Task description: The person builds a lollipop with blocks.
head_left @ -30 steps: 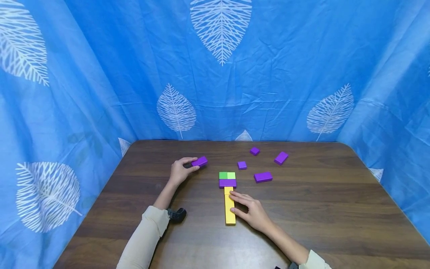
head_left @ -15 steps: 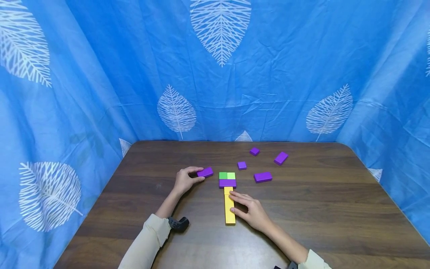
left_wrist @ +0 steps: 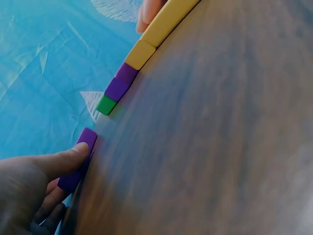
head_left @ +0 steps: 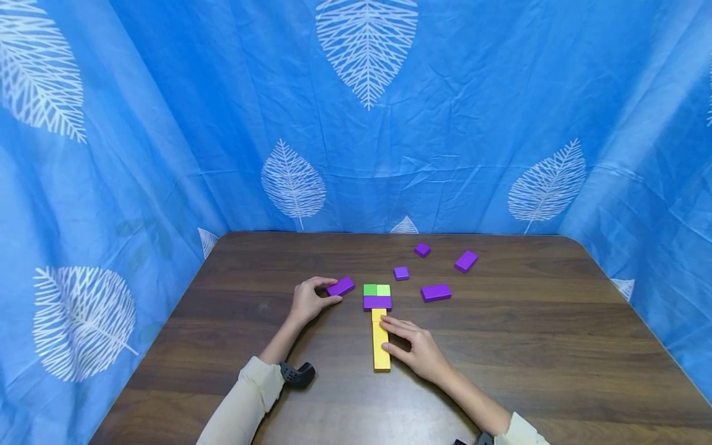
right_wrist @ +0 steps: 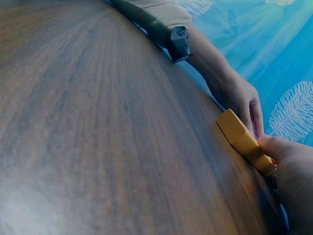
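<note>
Purple block (head_left: pixel 340 286) sits pinched in the left hand (head_left: pixel 308 301) on the table (head_left: pixel 556 346). Right hand (head_left: pixel 419 352) lies with straight fingers against the yellow bar (head_left: pixel 381 340), hiding part of its edge; no containers show.

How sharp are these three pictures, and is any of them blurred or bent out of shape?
Head view: sharp and evenly lit, though the wide lens bows the blue leaf-print curtain at the edges. Left wrist view: the brown wooden table is smeared and soft. Right wrist view: the near tabletop is blurred too, while the long yellow block reads fairly clearly.
</note>
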The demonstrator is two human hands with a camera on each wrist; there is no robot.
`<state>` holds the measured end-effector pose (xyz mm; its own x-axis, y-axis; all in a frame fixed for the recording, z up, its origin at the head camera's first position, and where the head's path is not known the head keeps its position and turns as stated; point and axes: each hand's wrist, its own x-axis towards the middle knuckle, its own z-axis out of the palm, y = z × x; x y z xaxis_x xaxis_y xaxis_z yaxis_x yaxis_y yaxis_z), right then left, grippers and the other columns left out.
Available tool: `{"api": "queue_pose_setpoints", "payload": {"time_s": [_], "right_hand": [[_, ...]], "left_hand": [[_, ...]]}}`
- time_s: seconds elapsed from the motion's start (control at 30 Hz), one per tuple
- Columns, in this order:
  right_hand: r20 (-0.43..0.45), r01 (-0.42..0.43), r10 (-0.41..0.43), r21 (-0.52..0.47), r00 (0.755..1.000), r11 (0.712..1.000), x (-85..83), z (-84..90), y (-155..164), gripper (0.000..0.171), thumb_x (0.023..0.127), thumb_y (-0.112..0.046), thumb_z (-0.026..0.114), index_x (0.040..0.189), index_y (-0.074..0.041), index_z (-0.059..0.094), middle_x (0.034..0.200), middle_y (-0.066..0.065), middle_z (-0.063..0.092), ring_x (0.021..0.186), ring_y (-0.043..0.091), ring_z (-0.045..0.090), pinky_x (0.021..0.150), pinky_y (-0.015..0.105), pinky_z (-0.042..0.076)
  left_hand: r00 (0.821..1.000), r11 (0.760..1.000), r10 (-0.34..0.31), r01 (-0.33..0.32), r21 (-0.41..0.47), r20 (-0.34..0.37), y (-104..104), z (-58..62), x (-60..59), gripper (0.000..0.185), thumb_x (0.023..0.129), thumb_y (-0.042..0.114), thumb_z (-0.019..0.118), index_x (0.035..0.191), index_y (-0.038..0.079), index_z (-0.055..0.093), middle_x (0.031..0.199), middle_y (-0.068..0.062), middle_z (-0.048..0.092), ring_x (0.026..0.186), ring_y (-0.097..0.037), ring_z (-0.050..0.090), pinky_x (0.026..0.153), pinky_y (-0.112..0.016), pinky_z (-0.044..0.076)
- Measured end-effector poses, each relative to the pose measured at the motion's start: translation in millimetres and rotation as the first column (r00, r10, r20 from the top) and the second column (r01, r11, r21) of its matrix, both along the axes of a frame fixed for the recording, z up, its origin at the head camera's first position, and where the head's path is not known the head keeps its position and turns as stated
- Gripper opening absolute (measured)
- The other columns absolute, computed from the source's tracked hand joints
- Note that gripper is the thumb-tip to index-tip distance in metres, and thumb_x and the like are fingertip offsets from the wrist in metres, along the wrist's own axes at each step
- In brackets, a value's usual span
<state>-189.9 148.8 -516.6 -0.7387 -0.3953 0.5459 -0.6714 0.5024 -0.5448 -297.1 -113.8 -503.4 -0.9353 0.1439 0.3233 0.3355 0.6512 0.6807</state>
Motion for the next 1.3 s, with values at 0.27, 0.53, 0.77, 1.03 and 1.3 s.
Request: {"api": "queue_pose_setpoints", "payload": {"time_s": [0.27,0.53,0.77,1.03,1.3], "right_hand": [[0.0,0.003,-0.003,-0.004,1.0,1.0,0.0,-0.6,0.3,0.039,0.082,-0.021,0.071,0.117,-0.004,0.064,0.126,0.005,0.057,0.113,0.025,0.054,0.094,0.048,0.041],[-0.012,-0.001,0.001,-0.016,1.0,1.0,-1.4,-1.3,1.4,0.039,0.081,-0.019,0.071,0.116,-0.004,0.064,0.125,0.006,0.058,0.114,0.024,0.054,0.095,0.048,0.04],[-0.015,0.003,-0.003,-0.004,1.0,1.0,-1.3,-4.1,0.2,0.039,0.081,-0.02,0.071,0.116,-0.005,0.064,0.125,0.005,0.058,0.114,0.024,0.054,0.093,0.047,0.041],[0.013,0.007,-0.007,-0.004,1.0,1.0,1.0,-3.3,-0.8,0.039,0.082,-0.022,0.071,0.116,-0.005,0.064,0.126,0.004,0.057,0.115,0.023,0.053,0.095,0.049,0.04],[-0.015,0.006,-0.006,-0.013,1.0,1.0,0.0,-4.2,-1.9,0.039,0.081,-0.021,0.071,0.116,-0.005,0.064,0.126,0.005,0.057,0.113,0.024,0.054,0.093,0.046,0.042]], "left_hand": [[0.995,0.998,0.058,-0.056,0.034,-0.081,8.0,-1.3,6.1,0.039,0.063,0.021,0.086,0.097,0.007,0.072,0.094,-0.006,0.068,0.087,-0.02,0.064,0.078,-0.036,0.049],[0.972,0.985,0.158,-0.141,0.104,-0.177,21.7,-6.0,14.6,0.039,0.063,0.018,0.086,0.094,0.002,0.071,0.085,-0.009,0.066,0.078,-0.022,0.063,0.07,-0.037,0.048],[0.974,0.988,0.135,-0.118,0.101,-0.179,20.3,-8.3,14.6,0.046,0.063,0.023,0.086,0.1,0.001,0.069,0.088,-0.01,0.065,0.08,-0.021,0.063,0.069,-0.035,0.051],[0.982,0.983,-0.182,0.184,0.028,-0.051,-7.1,-2.3,-11.5,0.069,0.067,0.032,0.083,0.126,0.008,0.057,0.121,-0.008,0.059,0.106,-0.021,0.056,0.086,-0.036,0.048],[0.859,0.881,-0.46,0.473,-0.003,0.228,-24.9,9.3,-31.5,0.08,0.074,0.029,0.078,0.141,0.011,0.039,0.143,-0.006,0.039,0.129,-0.024,0.037,0.103,-0.044,0.033]]}}
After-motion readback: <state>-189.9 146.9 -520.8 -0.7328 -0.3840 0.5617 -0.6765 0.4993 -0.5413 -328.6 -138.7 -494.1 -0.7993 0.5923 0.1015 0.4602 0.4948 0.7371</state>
